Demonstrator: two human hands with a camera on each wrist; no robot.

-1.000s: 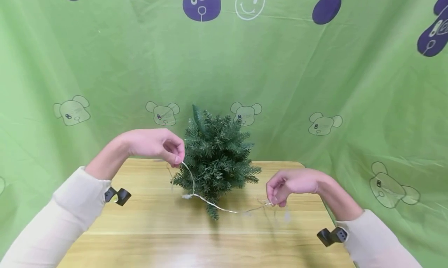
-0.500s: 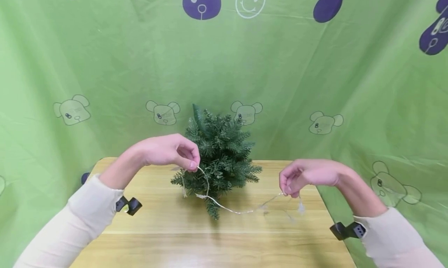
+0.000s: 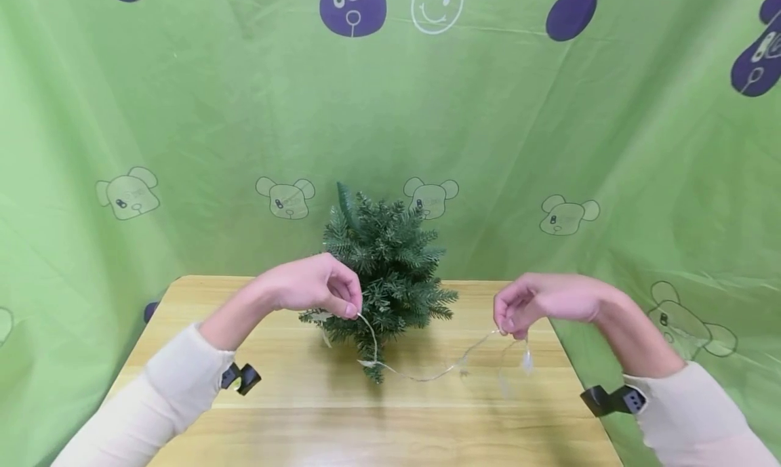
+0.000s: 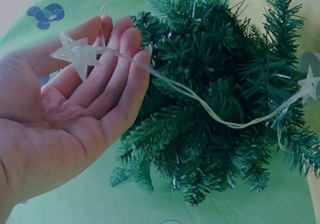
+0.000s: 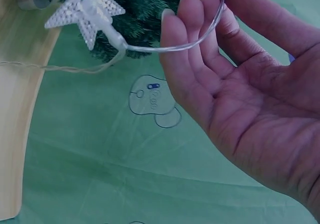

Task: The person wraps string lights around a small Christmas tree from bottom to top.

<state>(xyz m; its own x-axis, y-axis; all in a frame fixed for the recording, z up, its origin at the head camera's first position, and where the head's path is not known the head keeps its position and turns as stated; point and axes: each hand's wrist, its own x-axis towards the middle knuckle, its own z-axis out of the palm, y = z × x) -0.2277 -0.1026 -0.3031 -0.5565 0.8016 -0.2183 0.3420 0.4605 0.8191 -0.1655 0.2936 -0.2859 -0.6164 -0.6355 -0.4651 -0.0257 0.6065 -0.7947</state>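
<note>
A string of star lights sags between my two hands, its thin clear wire carrying clear plastic stars. My left hand pinches the wire between thumb and fingertips in front of the small artificial Christmas tree. In the left wrist view a clear star hangs beside that palm. Right of the tree, my right hand pinches the wire farther along. A textured star dangles near its fingers in the right wrist view. The tree stands upright, with one low branch pointing toward me.
The pale wooden table lies under the tree and both hands. A green printed curtain hangs behind it and along the sides. Each sleeve carries a small black camera, such as the left one.
My left hand has moved right and down, now in front of the tree. My right hand has moved right and slightly up. The wire between them has shifted right with them.
</note>
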